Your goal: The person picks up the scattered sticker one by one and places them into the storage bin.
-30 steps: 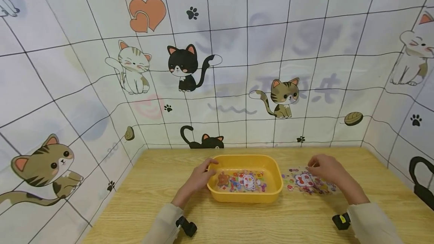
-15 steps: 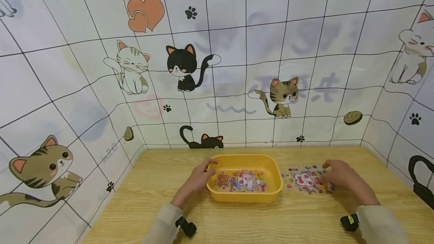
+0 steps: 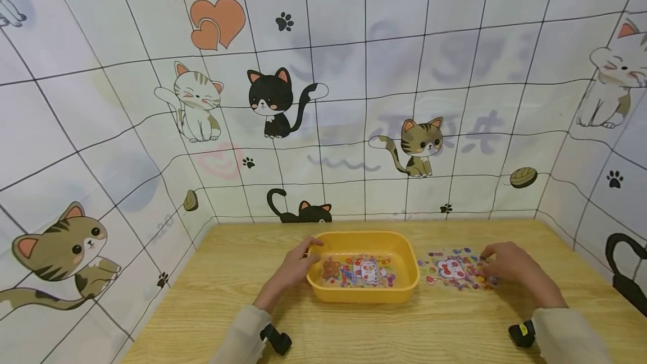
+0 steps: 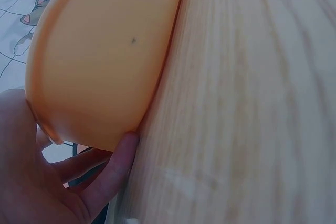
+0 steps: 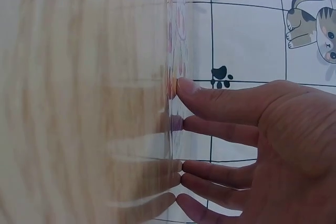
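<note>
A yellow plastic basin (image 3: pixel 364 295) stands on the table, and my left hand (image 3: pixel 297 265) grips its left end, thumb over the rim. In the left wrist view, the fingers (image 4: pixel 113 174) curl around the basin's outer wall (image 4: pixel 105 66). Inside the basin lies a clear sheet of colourful cartoon stickers (image 3: pixel 368 271). To the right of the basin, a similar sticker sheet (image 3: pixel 451 269) lies flat on the wood. My right hand (image 3: pixel 510 267) touches that sheet's right part with spread fingertips; the right wrist view shows the sheet (image 5: pixel 178 30) edge-on under the thumb (image 5: pixel 194 92).
The light wooden table (image 3: pixel 394 330) runs back to a white wall (image 3: pixel 343 195) printed with black grid lines and cartoon cats. Similar printed walls flank it on the left and right. A small black camera (image 3: pixel 276 339) is strapped to each wrist.
My right hand has moved right from the back of the loose sticker sheet to its right side and come down onto it. My left hand keeps its grip on the basin.
</note>
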`<state>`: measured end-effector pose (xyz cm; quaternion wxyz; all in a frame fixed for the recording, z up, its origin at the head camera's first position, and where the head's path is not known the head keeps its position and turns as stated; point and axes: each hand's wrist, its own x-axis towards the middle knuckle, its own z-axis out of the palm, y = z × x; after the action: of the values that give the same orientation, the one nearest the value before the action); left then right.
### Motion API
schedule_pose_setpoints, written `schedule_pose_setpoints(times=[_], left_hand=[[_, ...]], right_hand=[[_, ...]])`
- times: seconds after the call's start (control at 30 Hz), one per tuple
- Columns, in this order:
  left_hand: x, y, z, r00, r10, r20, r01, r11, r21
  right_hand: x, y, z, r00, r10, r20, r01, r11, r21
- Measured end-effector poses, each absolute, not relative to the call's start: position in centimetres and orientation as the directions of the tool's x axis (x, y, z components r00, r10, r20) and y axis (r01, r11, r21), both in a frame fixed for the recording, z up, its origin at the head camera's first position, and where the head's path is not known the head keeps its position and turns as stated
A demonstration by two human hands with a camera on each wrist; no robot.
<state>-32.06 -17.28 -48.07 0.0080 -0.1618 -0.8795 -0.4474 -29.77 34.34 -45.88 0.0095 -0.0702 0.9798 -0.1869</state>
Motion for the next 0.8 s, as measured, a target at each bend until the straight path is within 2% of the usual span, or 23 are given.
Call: schedule_pose_setpoints(times=[0.37, 0.8], left_hand=[[-31.86, -17.33, -48.02, -0.949, 0.277, 0.149, 0.283, 0.542, 0.792], [-31.9, -17.09, -47.81, -0.948, 0.279, 0.154, 0.29, 0.552, 0.782]], right_hand=[[-29.93, 33.89, -45.92, -0.988, -0.155, 0.004, -0.148, 0.932, -0.332], [-29.89, 33.46, -45.39, -0.994, -0.07, -0.079, -0.035, 0.925, -0.378]])
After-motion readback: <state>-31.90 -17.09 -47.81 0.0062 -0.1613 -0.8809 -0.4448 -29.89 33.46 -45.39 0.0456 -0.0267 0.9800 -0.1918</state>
